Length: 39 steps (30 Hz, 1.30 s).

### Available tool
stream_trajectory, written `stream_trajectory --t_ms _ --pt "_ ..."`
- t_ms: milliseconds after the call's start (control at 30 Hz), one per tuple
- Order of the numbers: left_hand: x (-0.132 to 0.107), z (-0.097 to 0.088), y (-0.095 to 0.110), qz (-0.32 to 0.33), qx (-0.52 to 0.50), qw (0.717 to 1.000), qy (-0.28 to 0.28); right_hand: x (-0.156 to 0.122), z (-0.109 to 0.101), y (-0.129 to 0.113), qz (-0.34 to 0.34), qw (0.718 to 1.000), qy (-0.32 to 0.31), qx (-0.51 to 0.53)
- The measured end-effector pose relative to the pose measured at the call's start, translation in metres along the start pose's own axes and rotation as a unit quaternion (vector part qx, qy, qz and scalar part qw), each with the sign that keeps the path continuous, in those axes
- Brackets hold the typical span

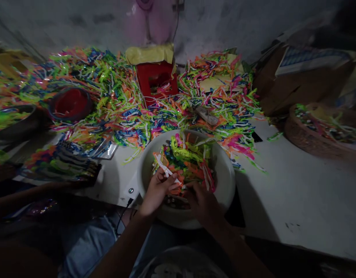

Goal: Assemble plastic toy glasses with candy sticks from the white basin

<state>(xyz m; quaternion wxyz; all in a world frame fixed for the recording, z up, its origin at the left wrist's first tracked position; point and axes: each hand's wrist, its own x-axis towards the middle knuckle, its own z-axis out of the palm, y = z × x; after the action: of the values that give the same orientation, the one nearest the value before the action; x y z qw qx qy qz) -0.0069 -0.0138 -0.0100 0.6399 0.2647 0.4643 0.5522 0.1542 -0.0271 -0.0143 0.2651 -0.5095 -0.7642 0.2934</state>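
My left hand (pixel 158 190) is closed in a pinch on an orange-and-white strip (pixel 166 169) that slants up and away to the left. Close against the strip's lower end, the fingers of my right hand (pixel 201 201) are bent together, and a tiny pale bit shows at their tips. Both hands are over a large pale basin (pixel 230 175). Inside it lie loose soft-looking pieces (pixel 187 148) in yellow-green, orange, pink and white. Dim light hides the fine detail at my right fingertips.
A heap of similar bright pieces (pixel 108 77) covers the back of the white table (pixel 305 200). Around it are a red box (pixel 142 79), a dark bowl with red inside (pixel 70 103) and a brown basin (pixel 311 133). At left, another person's forearm (pixel 36 195) reaches in.
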Motion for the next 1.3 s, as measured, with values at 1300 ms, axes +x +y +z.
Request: stream_trajectory --t_ms 1300 --pt "0.013 -0.075 0.076 0.297 0.558 0.753 0.182 0.034 0.002 -0.015 0.019 0.944 -0.246 -0.218"
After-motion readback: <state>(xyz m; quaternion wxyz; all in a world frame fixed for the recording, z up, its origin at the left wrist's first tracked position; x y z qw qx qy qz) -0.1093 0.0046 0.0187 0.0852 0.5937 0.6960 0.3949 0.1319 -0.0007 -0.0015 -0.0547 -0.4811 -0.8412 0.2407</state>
